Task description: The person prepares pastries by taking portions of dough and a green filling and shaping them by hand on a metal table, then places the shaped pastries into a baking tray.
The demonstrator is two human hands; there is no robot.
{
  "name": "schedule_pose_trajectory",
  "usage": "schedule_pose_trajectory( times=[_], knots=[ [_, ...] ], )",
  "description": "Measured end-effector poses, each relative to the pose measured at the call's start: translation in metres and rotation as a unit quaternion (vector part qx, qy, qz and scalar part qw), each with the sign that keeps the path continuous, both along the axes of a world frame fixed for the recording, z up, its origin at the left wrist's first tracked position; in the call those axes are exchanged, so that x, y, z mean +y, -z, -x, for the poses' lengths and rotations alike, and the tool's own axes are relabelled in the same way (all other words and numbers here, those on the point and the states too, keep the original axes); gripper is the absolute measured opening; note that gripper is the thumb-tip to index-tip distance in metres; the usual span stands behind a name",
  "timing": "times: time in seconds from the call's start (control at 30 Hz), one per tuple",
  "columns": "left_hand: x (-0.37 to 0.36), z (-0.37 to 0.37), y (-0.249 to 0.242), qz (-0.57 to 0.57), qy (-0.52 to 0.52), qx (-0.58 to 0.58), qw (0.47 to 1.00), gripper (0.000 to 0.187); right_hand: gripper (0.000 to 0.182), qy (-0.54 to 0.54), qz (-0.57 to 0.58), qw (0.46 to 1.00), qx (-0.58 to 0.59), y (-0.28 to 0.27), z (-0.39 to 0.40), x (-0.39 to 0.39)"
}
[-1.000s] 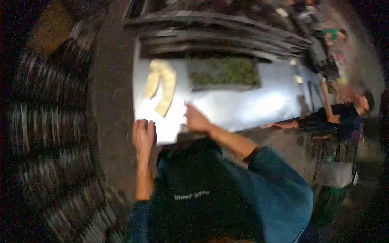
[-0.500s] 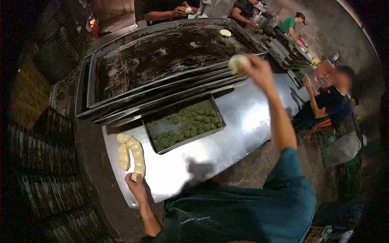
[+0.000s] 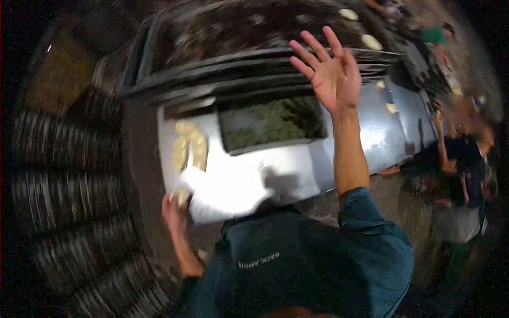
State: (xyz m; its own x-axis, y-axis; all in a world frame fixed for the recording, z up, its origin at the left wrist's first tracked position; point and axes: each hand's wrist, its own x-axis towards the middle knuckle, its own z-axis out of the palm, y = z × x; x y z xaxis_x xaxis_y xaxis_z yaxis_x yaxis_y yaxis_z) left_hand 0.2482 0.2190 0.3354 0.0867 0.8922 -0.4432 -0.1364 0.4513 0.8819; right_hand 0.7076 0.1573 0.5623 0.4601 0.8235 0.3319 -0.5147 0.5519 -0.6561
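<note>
My left hand (image 3: 174, 209), at the left end of the steel table, is closed around a small pale dough piece (image 3: 182, 196); motion smears it slightly. Just beyond lies a bent row of joined dough pieces (image 3: 198, 148). My right hand (image 3: 334, 79) is raised with fingers spread and holds nothing. It appears in front of the near edge of a large dark baking tray (image 3: 228, 37). On that tray rest two flattened dough pieces, one (image 3: 371, 42) near its right corner and another (image 3: 348, 14) farther back.
A rectangular metal pan (image 3: 275, 144) of green filling sits mid-table, blurred. More trays are stacked under the top one. Two small dough bits (image 3: 391, 108) lie on the steel table (image 3: 238, 185) to the right. A co-worker (image 3: 466, 153) stands at its right end; racks (image 3: 63, 196) line the left.
My right hand has let go of its dough piece, and a second piece now lies on the baking tray. My left hand has a piece apart from the dough row. The whole view has shifted.
</note>
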Motion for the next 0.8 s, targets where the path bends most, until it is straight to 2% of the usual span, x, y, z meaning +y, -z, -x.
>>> schedule_pose_trajectory(
  times=[0.03,0.07,0.1,0.13,0.17,0.2,0.23,0.27,0.3,0.33,0.37,0.43,0.47,0.5,0.53,0.57,0.6,0.63,0.67,0.7,0.77,0.8],
  knots=[
    [0.008,-0.014,-0.004,0.02,0.053,-0.056,0.997,0.036,0.061,-0.097,-0.049,0.991,0.082,0.008,0.027,0.009],
    [0.007,-0.027,-0.004,0.027,0.025,-0.114,0.993,0.04,0.069,-0.117,-0.036,0.988,0.089,0.014,0.06,0.02],
    [0.011,-0.039,-0.006,0.053,0.023,-0.149,0.987,0.023,0.078,-0.142,-0.019,0.984,0.101,0.022,0.099,0.031],
    [0.015,-0.045,-0.008,0.036,0.128,-0.07,0.989,0.021,0.084,-0.121,0.037,0.989,0.076,0.031,0.143,0.043],
    [0.02,-0.047,0.009,-0.025,0.191,0.033,0.981,0.021,0.081,-0.138,0.039,0.99,-0.001,0.059,0.175,0.058],
    [0.021,-0.042,0.025,-0.058,0.22,0.07,0.971,0.021,0.079,-0.137,0.083,0.987,-0.031,0.085,0.214,0.068],
    [0.016,-0.047,0.017,-0.06,0.202,0.096,0.973,0.021,0.076,-0.131,0.122,0.982,-0.067,0.111,0.242,0.081],
    [0.017,-0.042,0.023,-0.07,0.186,0.046,0.979,0.021,0.072,-0.053,0.112,0.935,-0.332,0.145,0.272,0.092],
    [0.018,-0.034,0.027,-0.065,0.187,0.043,0.979,0.019,0.069,0.036,0.089,0.817,-0.569,0.181,0.294,0.09],
    [0.016,-0.021,0.029,-0.066,0.165,0.044,0.983,0.018,0.066,0.049,0.13,0.686,-0.714,0.215,0.309,0.079],
    [0.014,-0.011,0.028,-0.07,0.144,0.043,0.986,0.018,0.064,0.064,0.164,0.527,-0.831,0.237,0.317,0.067],
    [0.011,0.028,0.039,-0.045,0.008,0.093,0.995,0.019,0.061,0.042,0.199,0.488,-0.849,0.249,0.323,0.065],
    [0.009,0.06,0.044,-0.078,-0.034,0.124,0.989,0.022,0.063,0.05,0.205,0.481,-0.851,0.26,0.323,0.07],
    [0.006,0.092,0.025,-0.048,-0.049,0.177,0.982,0.025,0.059,0.084,0.206,0.49,-0.843,0.263,0.324,0.073],
    [0.0,0.126,0.037,-0.051,-0.108,0.08,0.99,0.028,0.058,0.034,0.155,0.512,-0.844,0.258,0.315,0.083],
    [-0.006,0.157,0.028,-0.03,-0.104,0.101,0.989,0.029,0.057,-0.015,0.101,0.53,-0.842,0.243,0.302,0.091],
    [-0.018,0.175,0.018,-0.039,-0.138,0.115,0.983,0.03,0.055,-0.188,0.257,0.759,-0.568,0.198,0.294,0.094],
    [-0.025,0.2,0.023,-0.032,-0.134,0.146,0.98,0.031,0.054,-0.324,0.365,0.852,-0.19,0.162,0.286,0.097],
    [-0.031,0.218,0.029,0.012,-0.15,0.159,0.976,0.032,0.054,-0.356,0.34,0.864,-0.101,0.168,0.266,0.102],
    [-0.036,0.222,0.026,0.031,-0.163,0.148,0.975,0.031,0.054,-0.357,0.341,0.864,-0.101,0.195,0.262,0.109],
    [-0.047,0.23,0.041,0.032,-0.161,0.057,0.985,0.03,0.052,-0.217,0.469,0.849,0.114,0.257,0.265,0.113],
    [-0.046,0.225,0.035,0.031,-0.161,0.053,0.985,0.03,0.048,-0.197,0.498,0.838,0.103,0.251,0.267,0.117]
  ],
)
